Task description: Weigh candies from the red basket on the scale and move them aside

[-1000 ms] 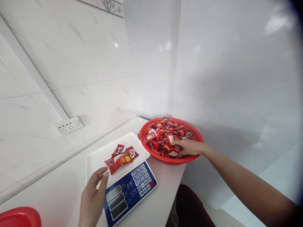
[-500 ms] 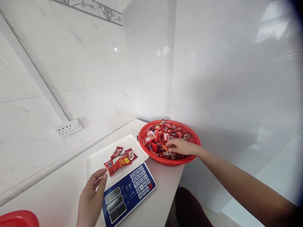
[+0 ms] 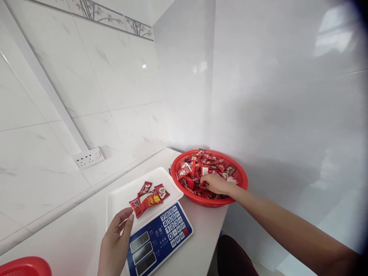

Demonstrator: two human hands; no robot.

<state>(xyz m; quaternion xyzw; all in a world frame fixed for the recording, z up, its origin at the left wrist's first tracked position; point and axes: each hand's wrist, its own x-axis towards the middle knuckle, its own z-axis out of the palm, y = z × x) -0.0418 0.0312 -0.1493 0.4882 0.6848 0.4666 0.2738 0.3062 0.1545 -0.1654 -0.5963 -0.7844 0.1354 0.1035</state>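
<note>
Pale tiled and smooth grey walls (image 3: 258,96) meet in a corner behind a white worktop (image 3: 198,230). On the worktop lies an electronic scale (image 3: 159,235) with a blue panel of number keys and three display windows, whose figures are too faint to read; its white tray (image 3: 119,197) is behind the panel. Beside the tray's right corner stands a round red basket (image 3: 243,180), heaped with small wrapped packets (image 3: 184,172), its right side seeming to reach past the worktop's edge. Part of another red container (image 3: 36,264) enters at lower left.

The right hand (image 3: 214,184) reaches into the basket with fingers curled down among the packets; a dark red one shows at the fingertips, but whether it is firmly gripped cannot be told. The left hand (image 3: 115,237) holds nothing, thumb and fingers loosely parted, near the tray's front edge.

Smallest are the red packets on the tray (image 3: 151,200), at least four, overlapping just beyond the left fingertips.

Picking well here probably means pinching a packet by its body, lifting straight up so neighbours don't spill, and pressing lightly so the basket neither tips nor nudges the tray. The left hand should best bear no weight on the scale.
</note>
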